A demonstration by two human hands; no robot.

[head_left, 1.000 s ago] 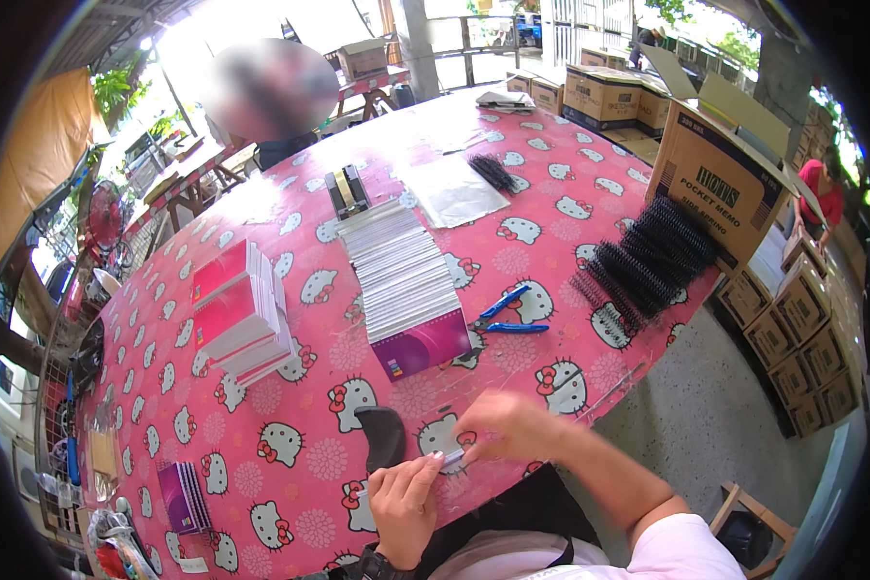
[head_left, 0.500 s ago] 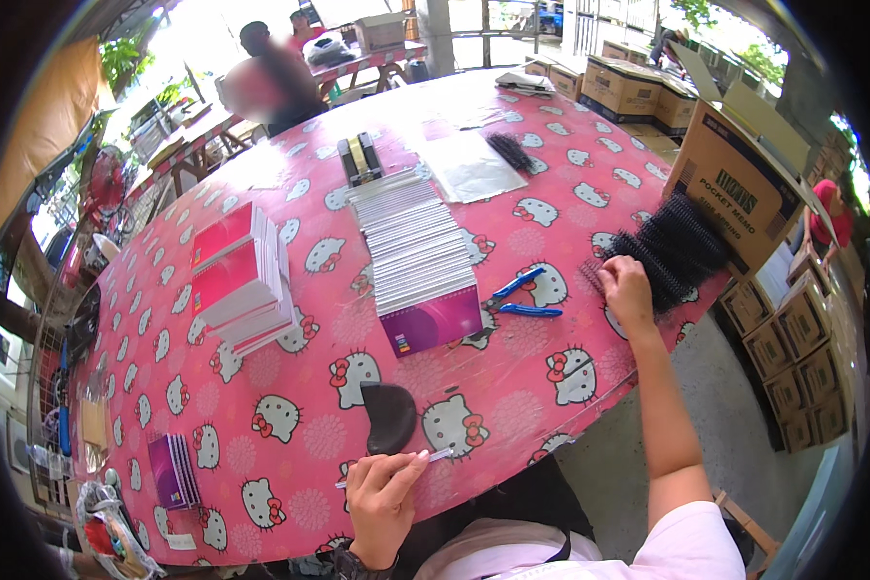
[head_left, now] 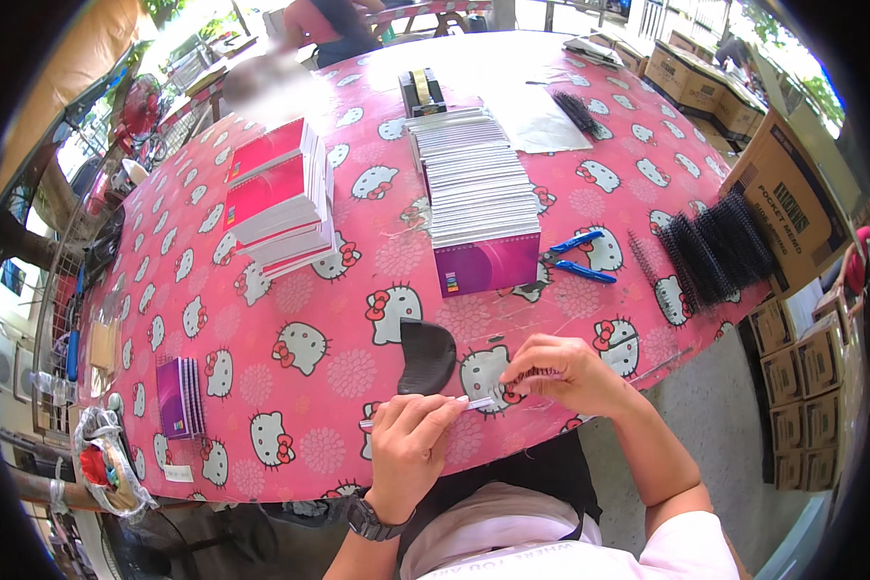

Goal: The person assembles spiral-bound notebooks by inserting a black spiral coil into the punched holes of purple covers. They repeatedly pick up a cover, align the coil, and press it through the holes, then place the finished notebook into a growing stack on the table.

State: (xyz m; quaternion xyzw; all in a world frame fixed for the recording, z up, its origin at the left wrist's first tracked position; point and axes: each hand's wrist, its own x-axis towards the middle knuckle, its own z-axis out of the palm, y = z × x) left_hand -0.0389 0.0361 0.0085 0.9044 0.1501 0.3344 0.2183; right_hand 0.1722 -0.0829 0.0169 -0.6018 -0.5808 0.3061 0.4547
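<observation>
Pink tablecloth (head_left: pixel 261 406), clear sleeve (head_left: pixel 474 403) pinched between hands, left (head_left: pixel 411 440), right (head_left: pixel 561 372)

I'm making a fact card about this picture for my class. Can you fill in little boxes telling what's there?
Table: round, pink cartoon-cat tablecloth
Left hand: pinches a thin clear sleeve
Right hand: at the sleeve's other end
Beside hands: black comb
Middle: long row of packets, blue scissors
Right: pile of black combs
Left: stacked pink cards

A round table (head_left: pixel 261 406) in pink cartoon-cat cloth; purple-fronted booklet row (head_left: pixel 474 193) mid-table; red-covered stacks (head_left: pixel 280 198) leftward; black combs (head_left: pixel 715 251) at right edge; blue-handled scissors (head_left: pixel 575 259) between.
</observation>
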